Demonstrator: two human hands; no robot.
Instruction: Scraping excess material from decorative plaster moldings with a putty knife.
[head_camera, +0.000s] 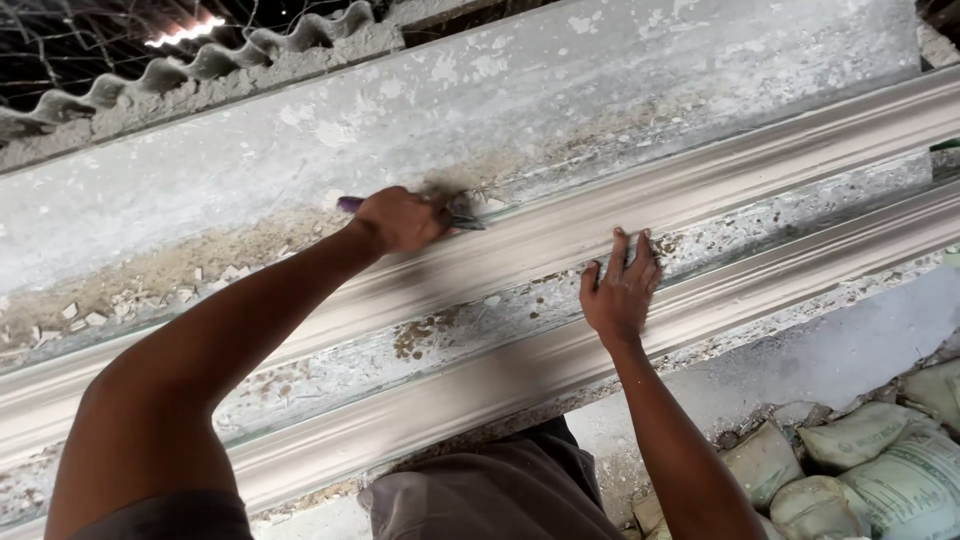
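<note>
Plaster moulding (520, 250): left hand (400, 218) fisted round purple-handled tool (350, 204); right hand (620, 290) flat, fingers spread.

The tool (352, 204) gripped in the left hand (400, 218) has a purple handle end and a dull grey metal tip. The two long plaster cornice mouldings (560, 235) are pale beige-grey with smooth lengthwise ribs. The casting bench (300, 150) under them is whitish grey, blotched with white patches and a tan, sandy streak. At one o'clock from the right hand (620, 295), brown specks dot the grey strip. At five o'clock lie pale green-grey sacks (870, 440). The corrugated sheet (200, 65) at eleven o'clock is grey.
</note>
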